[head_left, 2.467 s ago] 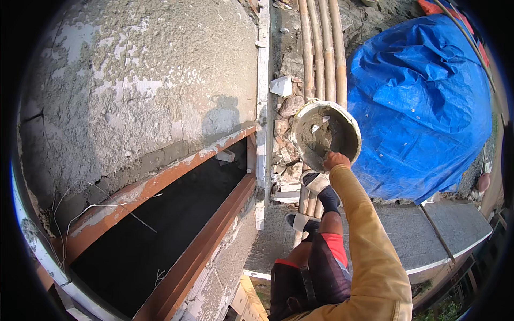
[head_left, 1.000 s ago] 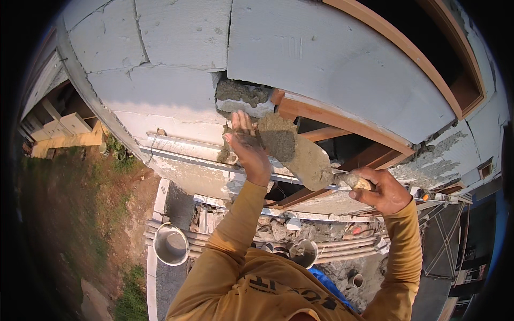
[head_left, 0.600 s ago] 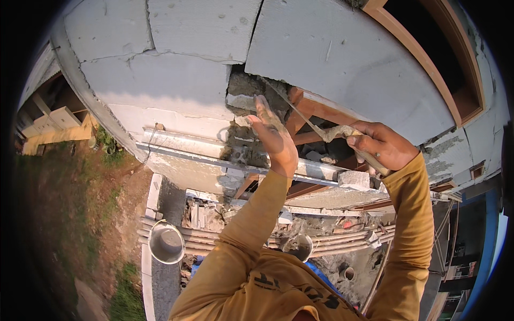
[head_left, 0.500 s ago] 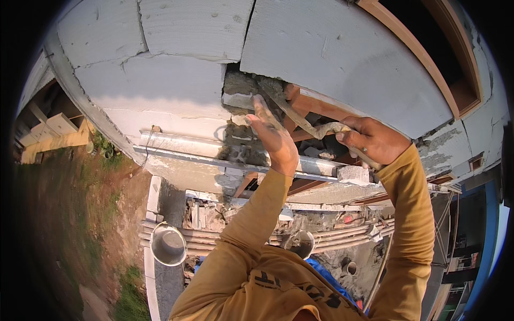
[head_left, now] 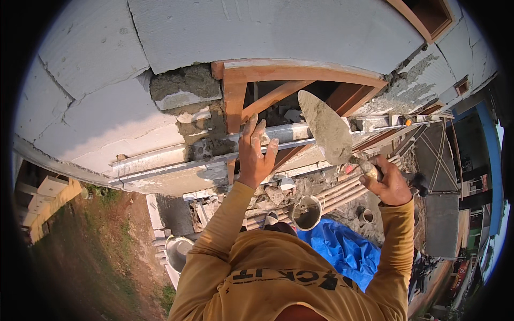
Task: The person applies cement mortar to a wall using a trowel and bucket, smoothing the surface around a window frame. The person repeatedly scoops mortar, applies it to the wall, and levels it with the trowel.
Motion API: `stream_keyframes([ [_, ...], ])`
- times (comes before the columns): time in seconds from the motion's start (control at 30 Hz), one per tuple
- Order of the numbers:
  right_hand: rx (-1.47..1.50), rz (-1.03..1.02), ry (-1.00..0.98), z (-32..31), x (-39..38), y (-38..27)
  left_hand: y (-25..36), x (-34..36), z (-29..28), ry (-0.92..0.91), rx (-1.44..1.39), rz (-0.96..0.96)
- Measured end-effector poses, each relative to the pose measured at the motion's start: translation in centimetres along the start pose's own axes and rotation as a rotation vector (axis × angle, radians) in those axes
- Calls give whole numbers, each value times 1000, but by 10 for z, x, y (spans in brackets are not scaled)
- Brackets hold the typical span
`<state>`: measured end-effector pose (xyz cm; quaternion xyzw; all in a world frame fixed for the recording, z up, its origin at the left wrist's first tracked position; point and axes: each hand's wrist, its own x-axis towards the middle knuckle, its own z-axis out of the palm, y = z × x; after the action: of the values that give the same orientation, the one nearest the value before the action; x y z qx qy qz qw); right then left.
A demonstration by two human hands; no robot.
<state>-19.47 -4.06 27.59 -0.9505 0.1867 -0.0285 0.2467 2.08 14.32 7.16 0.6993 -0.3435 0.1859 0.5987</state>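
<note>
Now the likely stiff trowel (head_left: 326, 128) is clasped by its handle (head_left: 368, 168) in the right hand (head_left: 392, 184). The left hand (head_left: 257, 155) is spread.

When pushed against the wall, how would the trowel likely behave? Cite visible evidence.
The trowel would probably stay stiff: its broad blade looks unbent. It might drag rather than glide, since it looks grainy.

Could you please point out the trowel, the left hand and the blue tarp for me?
Trowel (head_left: 327, 128): head view, on the middle of its blade.
Left hand (head_left: 256, 161): head view, on the back of the hand.
Blue tarp (head_left: 338, 247): head view, on the middle of its visible, creased part.
</note>
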Motion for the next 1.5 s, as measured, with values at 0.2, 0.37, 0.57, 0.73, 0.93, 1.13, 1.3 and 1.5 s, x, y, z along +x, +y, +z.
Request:
stream_keyframes([
  [0.2, 110, 435, 201, 39, -43, 149, 2, 1, 91, -578, 275, -63],
  [0.37, 585, 570, 423, 97, -79, 206, -1, 3, 173, -786, 387, 68],
  [0.57, 720, 625, 480, 125, -86, 244, -6, 11, 199, -696, 467, 92],
  [0.73, 62, 209, 379, 78, -40, 275, 19, 27, 131, -402, 301, -200],
  [0.93, -328, -286, 199, 54, 97, 269, 38, -3, 45, 105, -347, -742],
  [1.13, -396, -443, 7, 105, 180, 259, 53, -32, 24, 226, -441, -894],
  [1.3, -251, -310, -31, 104, 182, 240, 42, -46, 4, -56, -156, -709],
  [1.5, 374, -459, -1, 106, 150, 121, 41, -45, -10, -261, 37, -778],
])
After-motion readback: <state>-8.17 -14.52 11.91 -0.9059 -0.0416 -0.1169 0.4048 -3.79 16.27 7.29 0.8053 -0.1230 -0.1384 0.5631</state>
